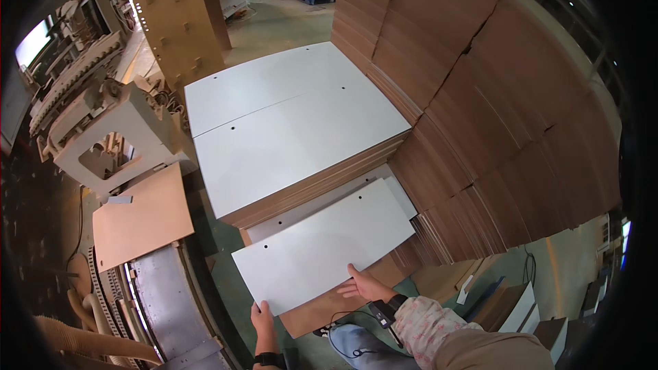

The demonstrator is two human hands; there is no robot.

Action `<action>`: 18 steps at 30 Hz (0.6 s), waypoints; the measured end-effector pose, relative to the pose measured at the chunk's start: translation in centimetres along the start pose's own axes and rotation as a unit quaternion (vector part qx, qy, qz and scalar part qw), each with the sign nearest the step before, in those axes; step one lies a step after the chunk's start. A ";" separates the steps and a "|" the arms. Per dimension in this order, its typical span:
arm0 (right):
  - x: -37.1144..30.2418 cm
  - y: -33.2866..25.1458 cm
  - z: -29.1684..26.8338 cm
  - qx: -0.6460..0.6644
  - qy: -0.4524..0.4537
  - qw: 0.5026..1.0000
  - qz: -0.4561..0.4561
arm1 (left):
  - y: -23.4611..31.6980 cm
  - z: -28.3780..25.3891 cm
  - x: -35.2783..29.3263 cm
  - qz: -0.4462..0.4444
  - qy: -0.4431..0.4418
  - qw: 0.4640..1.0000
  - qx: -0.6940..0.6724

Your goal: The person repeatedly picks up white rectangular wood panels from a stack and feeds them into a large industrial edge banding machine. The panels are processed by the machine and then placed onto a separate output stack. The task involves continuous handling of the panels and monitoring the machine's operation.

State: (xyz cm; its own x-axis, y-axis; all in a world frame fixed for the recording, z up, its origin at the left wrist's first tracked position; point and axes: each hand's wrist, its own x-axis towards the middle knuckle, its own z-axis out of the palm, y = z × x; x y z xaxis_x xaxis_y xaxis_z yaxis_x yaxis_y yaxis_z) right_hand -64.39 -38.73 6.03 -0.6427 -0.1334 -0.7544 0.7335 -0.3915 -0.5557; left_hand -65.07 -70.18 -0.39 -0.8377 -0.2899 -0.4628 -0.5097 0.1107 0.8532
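Note:
A white rectangular panel (322,247) with small dark holes near its far edge lies tilted in front of me. At its near left corner, my left hand (262,316) grips it with the thumb on top; the other fingers are mostly hidden. My right hand (367,285) holds the near long edge, thumb over the white face and fingers by the edge's underside. Beneath and beyond this panel, another white panel (295,216) shows on a low pile. Just past it rises a taller stack of white-topped panels (295,130) with brown edges.
A high wall of stacked brown boards (473,96) stands along the right. At left are a machine with a metal bed (168,301), a brown board (144,216) on it and a ribbed hose (89,342). Tall yellowish boards (175,17) stand at the far left.

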 end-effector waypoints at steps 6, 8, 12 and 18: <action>2.8 -2.7 -2.7 -0.039 0.091 0.995 0.000 | 6.2 5.6 -0.5 -0.179 -0.075 0.954 -0.228; 3.6 -3.9 -3.4 -0.059 0.120 0.991 0.013 | 7.9 6.1 0.3 -0.213 -0.114 0.949 -0.203; 4.2 -4.3 -4.4 -0.091 0.143 0.985 -0.029 | 9.8 7.6 -0.5 -0.240 -0.128 0.945 -0.184; 2.5 0.3 2.2 -0.122 0.040 0.989 0.068 | 2.1 5.2 2.1 -0.163 -0.090 0.982 -0.019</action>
State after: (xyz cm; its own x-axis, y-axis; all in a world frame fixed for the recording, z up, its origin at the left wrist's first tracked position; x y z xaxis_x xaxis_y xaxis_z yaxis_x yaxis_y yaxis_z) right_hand -66.27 -41.15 4.70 -0.5226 -0.0932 -0.8475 0.8495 -0.1419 -0.5082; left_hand -68.95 -65.66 -0.83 -0.6542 -0.1313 -0.7448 -0.7516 0.0036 0.6596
